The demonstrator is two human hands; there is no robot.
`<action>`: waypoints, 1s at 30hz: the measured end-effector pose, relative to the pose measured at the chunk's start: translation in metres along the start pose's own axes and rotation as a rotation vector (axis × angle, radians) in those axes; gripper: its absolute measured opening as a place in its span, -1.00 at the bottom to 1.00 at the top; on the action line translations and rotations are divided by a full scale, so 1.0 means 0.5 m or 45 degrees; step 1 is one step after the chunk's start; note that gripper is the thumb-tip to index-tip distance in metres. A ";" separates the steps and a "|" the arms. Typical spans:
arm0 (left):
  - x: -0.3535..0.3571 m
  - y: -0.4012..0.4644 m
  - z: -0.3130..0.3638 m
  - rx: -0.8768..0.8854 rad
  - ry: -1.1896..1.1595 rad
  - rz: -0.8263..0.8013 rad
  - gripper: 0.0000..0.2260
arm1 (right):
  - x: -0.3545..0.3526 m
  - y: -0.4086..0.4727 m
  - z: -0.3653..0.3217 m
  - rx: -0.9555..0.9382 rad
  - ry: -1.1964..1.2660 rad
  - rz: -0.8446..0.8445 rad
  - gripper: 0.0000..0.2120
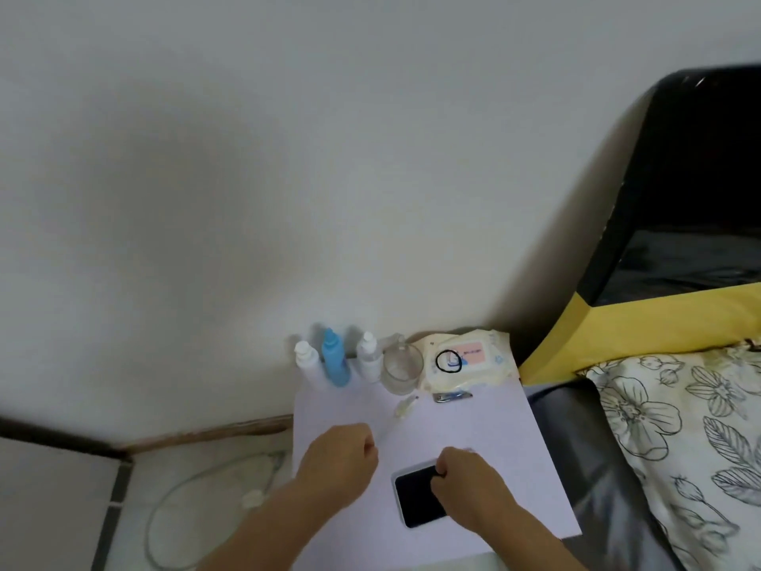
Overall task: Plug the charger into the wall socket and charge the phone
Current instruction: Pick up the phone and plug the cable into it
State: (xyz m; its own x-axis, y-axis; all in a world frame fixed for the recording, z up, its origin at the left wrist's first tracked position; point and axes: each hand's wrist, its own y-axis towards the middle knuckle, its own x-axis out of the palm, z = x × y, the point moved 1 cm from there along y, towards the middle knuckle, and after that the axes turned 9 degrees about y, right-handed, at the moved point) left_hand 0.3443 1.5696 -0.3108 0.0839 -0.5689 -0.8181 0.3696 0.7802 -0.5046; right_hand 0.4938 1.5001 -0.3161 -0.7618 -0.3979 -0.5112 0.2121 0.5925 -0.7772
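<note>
One head-worn wide view looks steeply down, close over a white bedside table [473,426] against the wall [288,158].

Your right hand [465,484] covers the phone [416,500] under its fingers; whatever your curled left hand [337,463] pinches stays hidden.

The wipes pack [469,360] label — print too blurred — nothing else legible.

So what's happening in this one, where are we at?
A person stands over a white bedside table next to a bed. The right hand is on the top edge of a dark-screened phone lying flat on the table; whether a cable is plugged in cannot be told. The left hand is closed into a fist beside it. A white cable lies coiled on the floor. No wall socket is in view.
</note>
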 end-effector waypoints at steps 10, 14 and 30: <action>0.179 0.152 0.011 -0.031 0.015 -0.062 -0.79 | 0.127 0.143 0.085 0.320 0.434 0.123 -0.88; 0.226 0.200 0.026 -0.027 0.045 0.064 -0.78 | 0.161 0.177 0.101 0.530 0.681 0.301 -0.54; 0.313 0.329 0.059 0.031 0.307 0.251 -0.59 | 0.189 0.290 0.087 0.966 0.982 0.709 0.09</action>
State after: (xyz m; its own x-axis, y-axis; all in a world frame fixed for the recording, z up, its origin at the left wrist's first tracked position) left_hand 0.4454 1.6012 -0.5136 -0.0642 -0.3267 -0.9430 0.3904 0.8614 -0.3250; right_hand 0.4789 1.5180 -0.4932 -0.5618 0.4543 -0.6914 0.7332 -0.1136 -0.6704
